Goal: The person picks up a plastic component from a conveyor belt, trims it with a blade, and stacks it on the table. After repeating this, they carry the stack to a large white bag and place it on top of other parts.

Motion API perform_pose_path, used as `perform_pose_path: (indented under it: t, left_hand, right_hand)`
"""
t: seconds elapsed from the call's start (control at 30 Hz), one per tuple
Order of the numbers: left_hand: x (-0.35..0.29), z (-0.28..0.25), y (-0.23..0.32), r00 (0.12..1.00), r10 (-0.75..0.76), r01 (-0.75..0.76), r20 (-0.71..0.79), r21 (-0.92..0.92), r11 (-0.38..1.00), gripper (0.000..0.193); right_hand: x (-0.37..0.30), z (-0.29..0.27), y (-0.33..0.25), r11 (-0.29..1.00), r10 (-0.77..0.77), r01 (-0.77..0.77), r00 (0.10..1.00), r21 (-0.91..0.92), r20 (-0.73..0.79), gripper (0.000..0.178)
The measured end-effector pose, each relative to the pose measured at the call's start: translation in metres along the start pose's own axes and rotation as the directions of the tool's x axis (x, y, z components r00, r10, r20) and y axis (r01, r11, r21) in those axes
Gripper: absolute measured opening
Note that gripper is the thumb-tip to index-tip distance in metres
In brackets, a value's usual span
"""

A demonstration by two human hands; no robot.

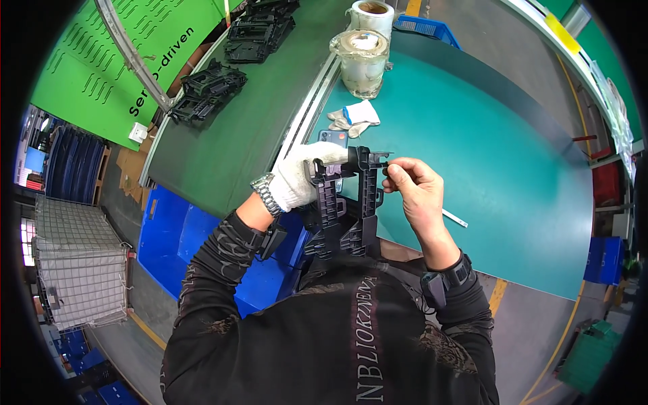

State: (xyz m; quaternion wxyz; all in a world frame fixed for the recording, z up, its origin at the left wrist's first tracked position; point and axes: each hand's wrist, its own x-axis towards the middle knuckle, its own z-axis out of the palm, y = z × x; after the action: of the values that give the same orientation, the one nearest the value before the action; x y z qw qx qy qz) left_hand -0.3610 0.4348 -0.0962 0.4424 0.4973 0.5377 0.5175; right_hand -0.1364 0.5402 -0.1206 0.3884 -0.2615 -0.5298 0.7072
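One black plastic frame (368, 196), right in front of the chest! Gloved left hand (297, 177) grips its upper left; bare right hand (417, 189) has thumb and forefinger pinched on a dark bit at the far right corner, loose or attached I can't tell. Beyond, on the green table (486, 148), a phone (333, 138), pale gloves (361, 113), then wrapped rolls (361, 75); leftward, more black parts (209, 88) on the conveyor belt (263, 101).
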Motion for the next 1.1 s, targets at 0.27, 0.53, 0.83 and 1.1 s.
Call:
perform_pose_path:
  t: [0.27,0.53,0.83,1.1]
  left_hand:
    - [0.003,-0.002,-0.012,0.996,-0.093,0.093,0.006,-0.055,0.994,0.029]
    - [0.003,0.008,0.001,0.995,0.087,-0.100,0.056,0.324,0.941,0.030]
    - [0.015,0.028,0.001,0.978,0.208,-0.159,-0.020,0.572,0.804,0.028]
    - [0.013,0.041,0.008,0.969,0.247,-0.172,-0.008,0.698,0.696,0.028]
  right_hand:
    - [-0.002,-0.005,0.007,1.000,0.029,-0.029,0.999,-0.002,-0.013,0.014]
    - [-0.006,-0.005,0.006,0.997,0.079,-0.079,0.997,0.002,-0.010,0.027]
    - [-0.011,0.014,0.009,0.993,0.111,-0.111,0.994,-0.028,0.008,0.063]
    - [-0.007,0.001,0.013,0.985,0.120,-0.121,0.993,-0.123,-0.016,0.061]
